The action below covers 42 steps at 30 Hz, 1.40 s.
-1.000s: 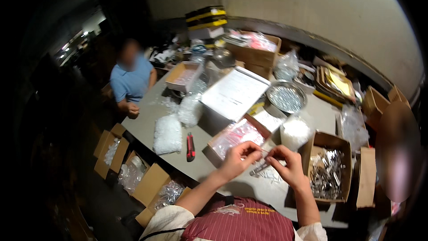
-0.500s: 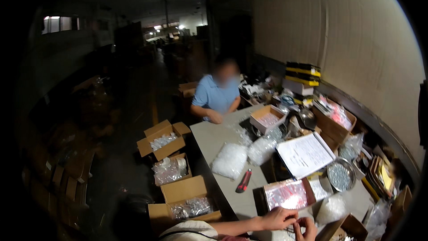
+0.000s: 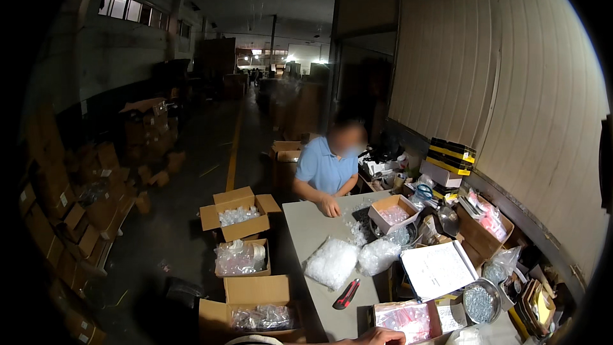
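My left hand [image 3: 383, 337] shows only in part at the bottom edge, just in front of an open carton [image 3: 436, 321] that has clear plastic packets with pink-red contents [image 3: 403, 323] in it. Its fingertips are cut off by the picture edge, so whether it holds anything is hidden. My right hand is out of view. A red and black utility knife [image 3: 346, 294] lies on the grey table [image 3: 313, 220] to the left of that carton. Beyond the knife rests a clear bag full of small whitish pieces [image 3: 332, 262].
Across the table a person in a blue shirt [image 3: 327, 165] has a hand on the tabletop. A clipboard with paper [image 3: 437, 269] and a metal bowl of small metal parts [image 3: 480, 301] are at the right. Open cartons of bagged parts [image 3: 239, 215] line the table's left side.
My view has tilted up, so the table scene sits lower in the picture. Both hands showed close together before; now only part of the left remains and the right has left the picture.
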Motion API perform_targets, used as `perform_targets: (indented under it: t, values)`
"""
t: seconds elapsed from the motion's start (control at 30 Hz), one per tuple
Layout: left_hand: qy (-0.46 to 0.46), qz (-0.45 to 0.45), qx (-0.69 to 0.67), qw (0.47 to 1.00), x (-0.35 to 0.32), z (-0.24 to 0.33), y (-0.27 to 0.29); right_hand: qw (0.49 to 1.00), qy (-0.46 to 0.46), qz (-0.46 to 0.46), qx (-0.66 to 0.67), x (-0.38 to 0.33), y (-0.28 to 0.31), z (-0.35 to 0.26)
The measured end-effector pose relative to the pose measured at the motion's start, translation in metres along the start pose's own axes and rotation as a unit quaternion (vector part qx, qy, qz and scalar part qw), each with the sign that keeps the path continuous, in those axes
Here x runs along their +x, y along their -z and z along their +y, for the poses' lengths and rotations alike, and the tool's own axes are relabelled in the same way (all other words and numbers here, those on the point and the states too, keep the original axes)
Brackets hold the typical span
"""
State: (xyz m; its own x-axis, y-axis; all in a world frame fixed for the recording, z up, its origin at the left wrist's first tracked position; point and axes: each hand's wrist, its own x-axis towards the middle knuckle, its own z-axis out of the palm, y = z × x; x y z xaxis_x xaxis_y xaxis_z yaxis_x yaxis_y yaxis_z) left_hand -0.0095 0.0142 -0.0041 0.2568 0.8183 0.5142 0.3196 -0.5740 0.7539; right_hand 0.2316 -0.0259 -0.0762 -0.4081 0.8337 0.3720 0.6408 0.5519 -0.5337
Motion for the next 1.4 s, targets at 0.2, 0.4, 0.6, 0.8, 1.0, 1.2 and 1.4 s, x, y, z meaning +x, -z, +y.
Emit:
perform_targets:
  t: [0.2, 0.4, 0.6, 0.8, 1.0, 1.2, 1.4]
  values:
    - [0.104, -0.039, -0.057, 0.992, 0.007, 0.017, 0.032, 0.998, -0.023, 0.002, 0.054, 0.057, 0.079, -0.118]
    - [0.060, -0.105, -0.140, 0.983, 0.016, 0.039, 0.063, 0.995, -0.071, 0.025, 0.068, 0.059, 0.097, -0.155]
    - [0.058, -0.072, -0.121, 0.988, -0.006, 0.040, 0.070, 0.988, -0.112, 0.034, 0.102, 0.048, 0.079, -0.155]
    - [0.175, -0.133, -0.225, 0.949, -0.030, 0.034, 0.070, 0.936, -0.221, 0.065, 0.265, 0.045, 0.057, -0.155]
    - [0.271, -0.178, -0.305, 0.895, -0.058, 0.012, 0.064, 0.831, -0.291, 0.077, 0.468, 0.051, 0.031, -0.147]
    - [0.434, -0.069, -0.411, 0.799, -0.042, 0.001, 0.102, 0.811, -0.052, 0.066, 0.579, 0.091, 0.098, -0.189]
    - [0.422, -0.016, -0.477, 0.771, -0.023, 0.007, 0.134, 0.624, 0.273, -0.146, 0.717, 0.127, 0.163, -0.249]
